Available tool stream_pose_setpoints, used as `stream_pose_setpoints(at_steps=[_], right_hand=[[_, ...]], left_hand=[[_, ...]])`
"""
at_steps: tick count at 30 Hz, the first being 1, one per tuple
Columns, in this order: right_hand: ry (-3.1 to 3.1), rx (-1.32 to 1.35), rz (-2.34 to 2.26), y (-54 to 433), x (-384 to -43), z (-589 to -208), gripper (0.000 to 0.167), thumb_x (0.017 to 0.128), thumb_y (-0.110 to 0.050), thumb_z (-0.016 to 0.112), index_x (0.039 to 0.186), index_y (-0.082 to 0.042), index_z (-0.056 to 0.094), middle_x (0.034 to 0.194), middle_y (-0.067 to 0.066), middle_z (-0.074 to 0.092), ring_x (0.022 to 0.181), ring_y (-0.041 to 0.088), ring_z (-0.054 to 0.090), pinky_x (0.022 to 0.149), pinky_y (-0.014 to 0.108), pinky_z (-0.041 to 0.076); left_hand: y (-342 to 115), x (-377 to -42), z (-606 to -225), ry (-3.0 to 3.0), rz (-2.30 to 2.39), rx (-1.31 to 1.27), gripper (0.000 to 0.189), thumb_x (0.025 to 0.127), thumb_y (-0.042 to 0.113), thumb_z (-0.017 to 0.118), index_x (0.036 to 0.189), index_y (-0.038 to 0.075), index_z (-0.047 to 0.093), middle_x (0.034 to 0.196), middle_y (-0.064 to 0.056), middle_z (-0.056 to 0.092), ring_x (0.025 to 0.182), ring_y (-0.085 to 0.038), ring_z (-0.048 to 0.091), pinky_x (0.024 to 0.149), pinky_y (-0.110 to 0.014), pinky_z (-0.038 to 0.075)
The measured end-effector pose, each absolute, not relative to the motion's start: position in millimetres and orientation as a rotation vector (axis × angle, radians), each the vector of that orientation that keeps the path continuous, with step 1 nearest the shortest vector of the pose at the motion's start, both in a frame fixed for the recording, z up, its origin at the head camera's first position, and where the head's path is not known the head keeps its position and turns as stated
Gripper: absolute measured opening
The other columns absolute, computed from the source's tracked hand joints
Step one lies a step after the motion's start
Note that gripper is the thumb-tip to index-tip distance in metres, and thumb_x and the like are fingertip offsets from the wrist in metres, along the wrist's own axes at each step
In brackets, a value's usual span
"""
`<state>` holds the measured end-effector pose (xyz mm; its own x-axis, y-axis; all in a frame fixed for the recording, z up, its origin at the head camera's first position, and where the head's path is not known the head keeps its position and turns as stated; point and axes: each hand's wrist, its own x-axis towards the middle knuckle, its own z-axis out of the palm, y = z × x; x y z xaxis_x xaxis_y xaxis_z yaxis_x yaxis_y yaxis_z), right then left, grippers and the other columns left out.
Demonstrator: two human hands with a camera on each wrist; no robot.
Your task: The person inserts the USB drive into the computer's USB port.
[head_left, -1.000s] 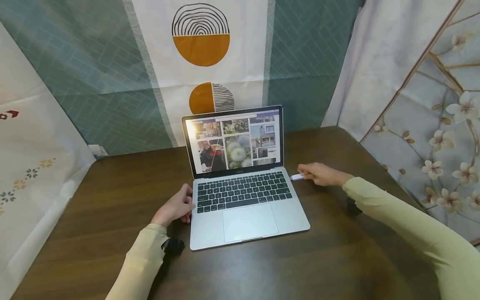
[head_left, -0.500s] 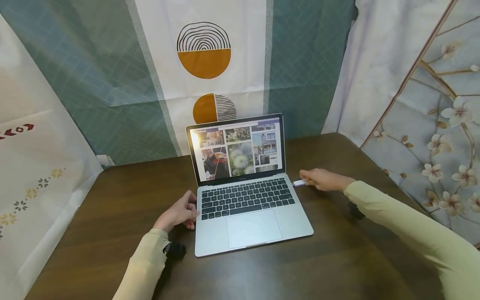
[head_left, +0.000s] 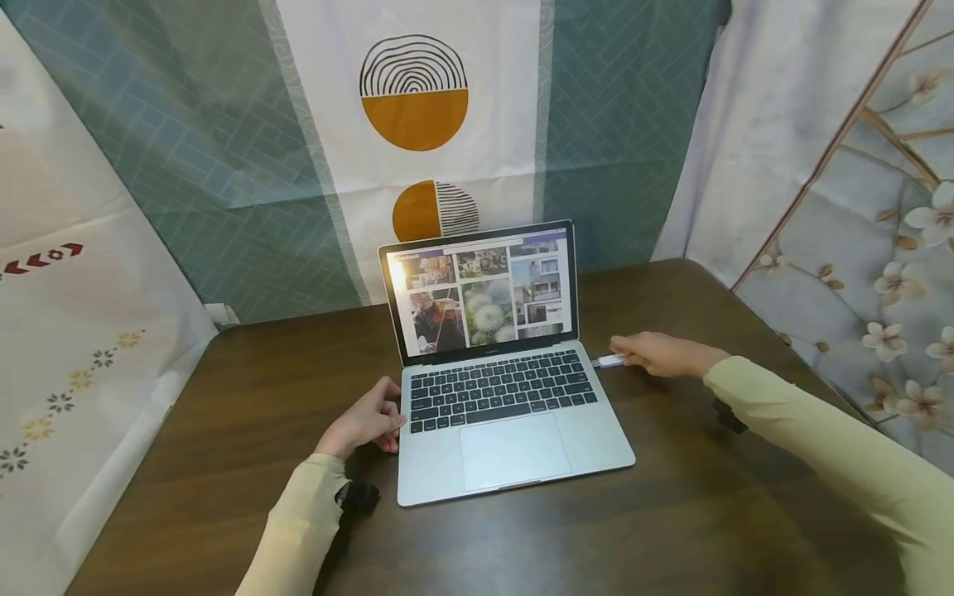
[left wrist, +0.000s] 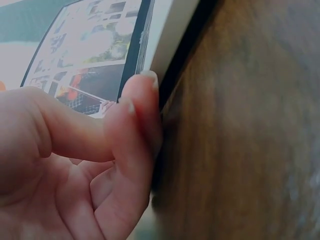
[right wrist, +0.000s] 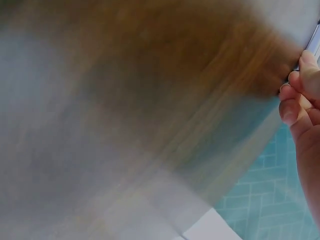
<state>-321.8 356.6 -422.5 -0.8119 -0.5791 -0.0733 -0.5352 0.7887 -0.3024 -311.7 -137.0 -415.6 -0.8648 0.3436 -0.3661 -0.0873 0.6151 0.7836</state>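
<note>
An open silver laptop point(head_left: 514, 451) with a lit screen of photos lies on the brown wooden table. My left hand point(head_left: 367, 420) is at the laptop's left edge, fingers curled, thumb and fingertips against the side of the base. In the left wrist view, the bent fingers point(left wrist: 127, 145) meet that edge close up. At the opposite side, my right hand point(head_left: 663, 354) pinches a white USB flash drive point(head_left: 613, 361) between thumb and fingers. The drive's grey plug end points at the laptop's right edge; whether it sits in a port is too small to tell.
The wooden table point(head_left: 246, 397) runs back to a green and white cloth point(head_left: 626, 124) hanging behind the laptop. A pale cloth point(head_left: 89, 314) hangs at the left and a flowered one point(head_left: 842, 273) at the right. Dark wrist devices sit under both sleeves.
The head view has shifted a little, so laptop and hands appear slightly farther right. Both hands keep their hold, and the flash drive stays at the laptop's right edge.
</note>
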Motion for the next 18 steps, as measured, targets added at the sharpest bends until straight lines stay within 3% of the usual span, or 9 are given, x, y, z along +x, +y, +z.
stream_pose_setpoints(at_steps=[18], right_hand=[[2.761, -0.859, -0.363, 353.8, -323.5, -415.5, 0.014, 0.092, -0.008, 0.062, 0.094, -0.016, 0.05, 0.074, -0.006, 0.048, 0.069, 0.006, 0.05, 0.064, 0.023, 0.045]], left_hand=[[-135.8, -316.0, -413.7, 2.344, 1.146, 0.182, 0.047, 0.093, 0.006, 0.06, 0.131, 0.004, 0.031, 0.075, -0.008, 0.054, 0.053, -0.017, 0.059, 0.055, -0.028, 0.054]])
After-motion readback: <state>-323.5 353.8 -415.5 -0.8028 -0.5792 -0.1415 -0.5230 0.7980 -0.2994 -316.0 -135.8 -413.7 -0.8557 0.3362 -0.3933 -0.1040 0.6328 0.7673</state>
